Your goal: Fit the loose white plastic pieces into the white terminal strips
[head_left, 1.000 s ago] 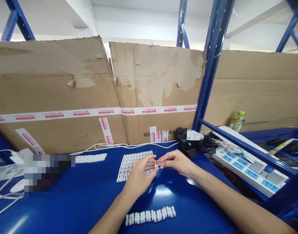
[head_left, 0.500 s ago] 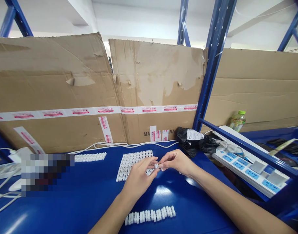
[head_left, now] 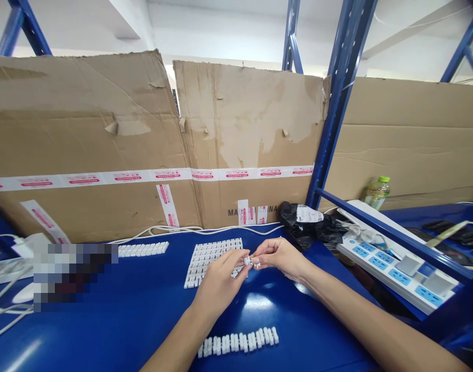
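Note:
My left hand (head_left: 224, 275) pinches a small white plastic piece (head_left: 248, 261) between thumb and fingers. Against its right side, my right hand (head_left: 275, 254) is closed on a second small white part (head_left: 256, 265); whether the two are joined cannot be made out. Behind my left hand lies a block of white pieces with dark marks (head_left: 205, 261), set in close rows and partly hidden by the hand. Nearer to me, a row of narrow white pieces (head_left: 240, 342) runs across the blue table (head_left: 143, 310), its left end beside my left forearm.
Another row of white pieces (head_left: 143, 249) lies at the back left, near white cables (head_left: 221, 229). A black plastic bag (head_left: 298, 227) sits at the back right. Beyond the blue rack post (head_left: 329, 119) are a power strip (head_left: 395, 274) and a bottle (head_left: 377, 192). Cardboard (head_left: 240, 119) walls the back.
Both hands stay almost in place. The fingers have shifted slightly around the small white parts, and the part at my right fingertips shows more now.

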`<state>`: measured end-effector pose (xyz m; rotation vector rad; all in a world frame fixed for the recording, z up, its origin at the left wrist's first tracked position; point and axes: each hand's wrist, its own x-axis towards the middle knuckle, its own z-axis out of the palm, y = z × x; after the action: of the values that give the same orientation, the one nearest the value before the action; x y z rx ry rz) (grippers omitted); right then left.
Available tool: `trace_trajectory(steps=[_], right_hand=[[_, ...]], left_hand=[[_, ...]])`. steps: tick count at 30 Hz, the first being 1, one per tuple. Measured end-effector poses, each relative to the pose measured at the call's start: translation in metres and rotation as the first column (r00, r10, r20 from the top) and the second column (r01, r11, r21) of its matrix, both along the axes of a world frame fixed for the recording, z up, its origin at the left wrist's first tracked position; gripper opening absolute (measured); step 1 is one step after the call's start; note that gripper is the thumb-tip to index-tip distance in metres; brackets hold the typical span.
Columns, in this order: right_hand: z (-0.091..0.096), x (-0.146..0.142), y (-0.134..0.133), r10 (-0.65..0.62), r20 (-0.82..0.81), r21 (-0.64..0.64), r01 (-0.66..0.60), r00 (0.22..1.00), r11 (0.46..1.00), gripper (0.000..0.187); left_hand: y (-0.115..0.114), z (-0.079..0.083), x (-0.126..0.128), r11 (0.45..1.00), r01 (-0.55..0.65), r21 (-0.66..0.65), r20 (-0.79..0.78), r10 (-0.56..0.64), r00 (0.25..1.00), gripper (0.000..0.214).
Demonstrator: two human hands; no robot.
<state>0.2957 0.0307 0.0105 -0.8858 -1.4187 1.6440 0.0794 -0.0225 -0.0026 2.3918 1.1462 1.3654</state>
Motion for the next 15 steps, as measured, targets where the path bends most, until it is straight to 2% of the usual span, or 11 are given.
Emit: trace_trajectory(steps=[8, 12, 15], right_hand=[[-0.009, -0.002, 0.002, -0.011, 0.03, 0.033, 0.01, 0.999, 0.999, 0.04], [-0.008, 0.001, 0.004, -0.006, 0.101, 0.159, -0.01, 0.995, 0.987, 0.038], [0.0, 0.012, 0.006, 0.055, 0.249, 0.252, -0.12, 0.967, 0.96, 0.033]], left_hand=[[-0.001, 0.001, -0.002, 0.999, 0.023, 0.027, -0.079, -0.021, 0.997, 0.027], [0.001, 0.0, -0.002, 0.998, 0.062, 0.007, -0.051, -0.062, 0.997, 0.024], [0.0, 0.005, 0.001, 1.0, 0.03, -0.007, 0.025, -0.03, 0.999, 0.023]])
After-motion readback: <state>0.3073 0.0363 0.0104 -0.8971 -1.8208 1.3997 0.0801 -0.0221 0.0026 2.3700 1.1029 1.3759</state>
